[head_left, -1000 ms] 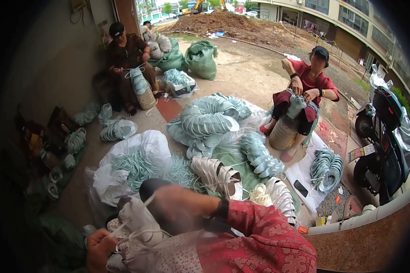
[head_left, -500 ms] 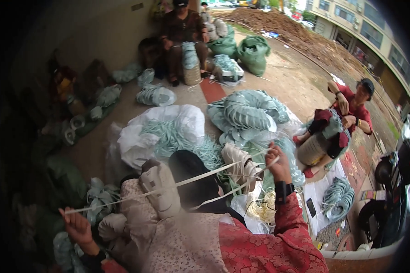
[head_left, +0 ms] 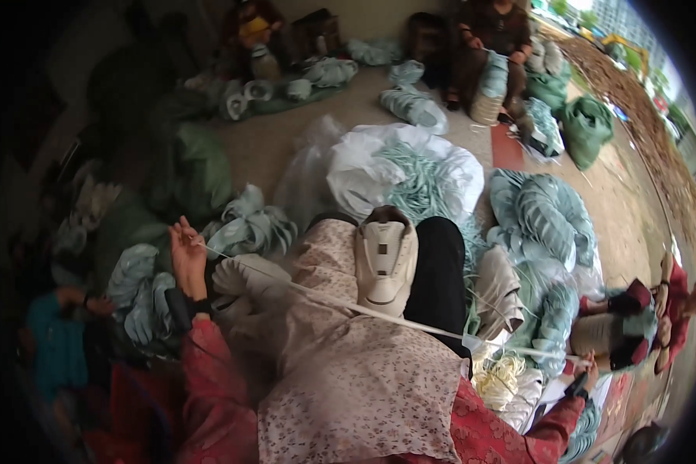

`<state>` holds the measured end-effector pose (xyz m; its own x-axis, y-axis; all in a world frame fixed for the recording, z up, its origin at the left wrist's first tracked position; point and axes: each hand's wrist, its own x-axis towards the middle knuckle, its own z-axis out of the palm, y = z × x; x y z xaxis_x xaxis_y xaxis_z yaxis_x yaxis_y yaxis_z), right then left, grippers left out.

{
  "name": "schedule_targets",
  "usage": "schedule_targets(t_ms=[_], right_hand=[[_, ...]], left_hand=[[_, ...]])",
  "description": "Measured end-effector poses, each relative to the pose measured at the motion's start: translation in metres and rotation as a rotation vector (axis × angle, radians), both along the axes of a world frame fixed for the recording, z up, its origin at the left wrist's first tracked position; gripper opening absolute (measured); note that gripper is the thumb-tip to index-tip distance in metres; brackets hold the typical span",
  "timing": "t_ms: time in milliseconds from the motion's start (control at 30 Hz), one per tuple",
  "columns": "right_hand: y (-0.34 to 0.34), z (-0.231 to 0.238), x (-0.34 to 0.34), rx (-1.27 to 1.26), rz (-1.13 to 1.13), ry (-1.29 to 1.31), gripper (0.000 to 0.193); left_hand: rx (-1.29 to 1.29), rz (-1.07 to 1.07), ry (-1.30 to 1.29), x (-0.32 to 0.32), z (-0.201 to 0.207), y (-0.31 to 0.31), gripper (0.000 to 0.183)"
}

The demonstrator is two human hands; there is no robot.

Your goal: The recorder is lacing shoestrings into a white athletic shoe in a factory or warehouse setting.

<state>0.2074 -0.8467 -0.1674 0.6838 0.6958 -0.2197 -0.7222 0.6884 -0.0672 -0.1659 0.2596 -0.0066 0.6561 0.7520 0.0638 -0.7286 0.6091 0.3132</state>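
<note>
A long white shoelace [head_left: 340, 304] stretches across my lap from hand to hand. My left hand [head_left: 189, 259], raised at the left, is closed on one end with the fingertips upward. Far out at the lower right, my right hand [head_left: 586, 373] grips the other end, its fingers small and partly blurred. Under the lace, a beige shoe upper [head_left: 387, 267] rests on my lap between my knees, its eyelet side facing up. Next to my left hand lie a nested stack of beige uppers [head_left: 243, 277] and pale blue-green uppers [head_left: 251, 224].
Ahead, a white plastic sack [head_left: 352, 174] holds a tangle of pale green laces [head_left: 410, 182]. Blue-green uppers [head_left: 549, 220] are heaped at the right, with cream laces [head_left: 499, 383] nearer me. Several people sit around with uppers; green sacks [head_left: 588, 127] stand at the far right.
The view has turned left. My hands have pulled farther apart, the right one going down and outward, and the looped lace is now drawn into one long line.
</note>
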Motion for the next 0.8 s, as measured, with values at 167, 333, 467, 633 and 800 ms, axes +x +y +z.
schedule_targets(t_ms=[167,333,467,633,800], right_hand=[[-0.017,0.01,-0.03,-0.595,-1.032,0.066,0.034],[-0.021,0.076,0.002,-1.456,-0.642,-0.71,0.037],[0.235,0.064,0.05,-1.174,-0.567,-0.912,0.032],[0.54,0.162,0.013,-0.928,-0.076,-1.087,0.036],[0.684,0.143,-0.024,-0.964,0.005,-1.286,0.032]], left_hand=[[0.123,0.31,0.231,-0.014,0.036,0.003,0.027],[0.307,0.255,0.586,0.043,0.026,-0.009,0.032],[0.874,-0.043,1.016,0.126,0.079,-0.109,0.026],[0.897,-0.436,0.867,0.208,0.006,-0.156,0.034],[1.166,-0.449,0.869,0.258,-0.032,-0.195,0.043]])
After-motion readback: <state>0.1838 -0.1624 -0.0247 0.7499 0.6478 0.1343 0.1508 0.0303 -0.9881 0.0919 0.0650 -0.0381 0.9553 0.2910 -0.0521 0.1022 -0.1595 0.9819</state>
